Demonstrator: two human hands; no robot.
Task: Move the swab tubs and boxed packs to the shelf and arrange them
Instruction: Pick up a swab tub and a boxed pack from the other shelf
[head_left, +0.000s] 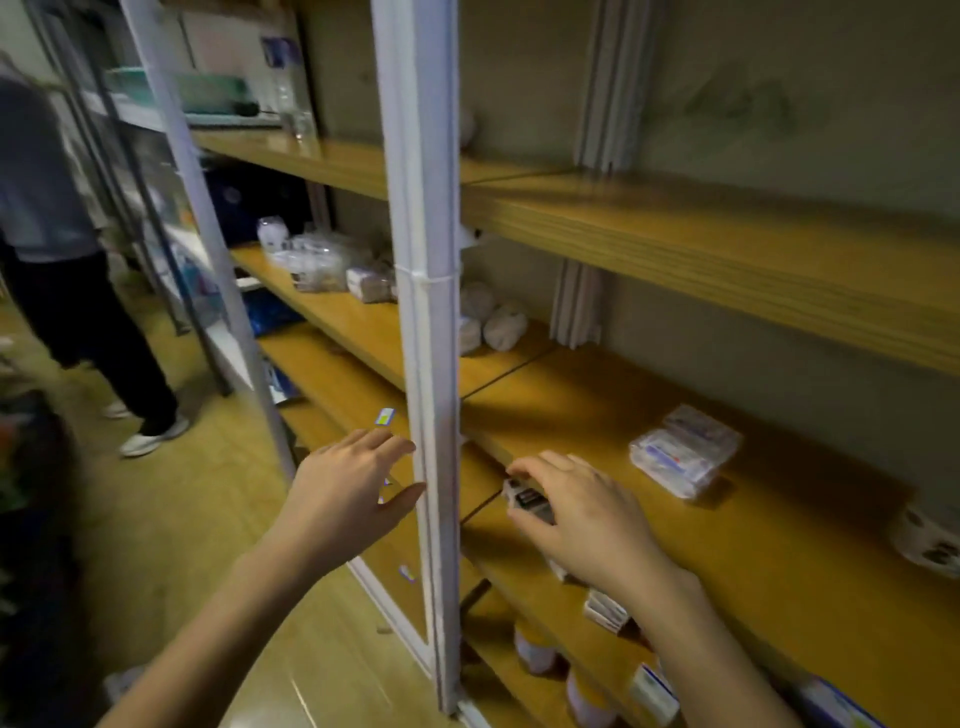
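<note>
1. A small boxed pack (527, 500) sits at the front edge of the wooden shelf (779, 545), just right of centre in the frame. The right hand (587, 512) arches over it, fingertips and thumb pinching its sides.
2. Judged by its size, the pack is light, stiff-sided cardboard that would likely dent if squeezed; a hold across its two long sides, as here, looks the safest purchase.
3. The left hand (353, 483), left of centre, hangs free with fingers spread and holds nothing, just beside the white upright post (426, 364).
4. Farther back on the same board, at right centre, lies a clear-wrapped bundle of packs (685, 449); its film looks slippery, so a two-sided hold would suit it.
5. A pale container (930, 540), too blurred to identify, shows at the right edge; jars (535, 649) stand on the board below.
6. Another person (62, 260) stands at upper left.
</note>
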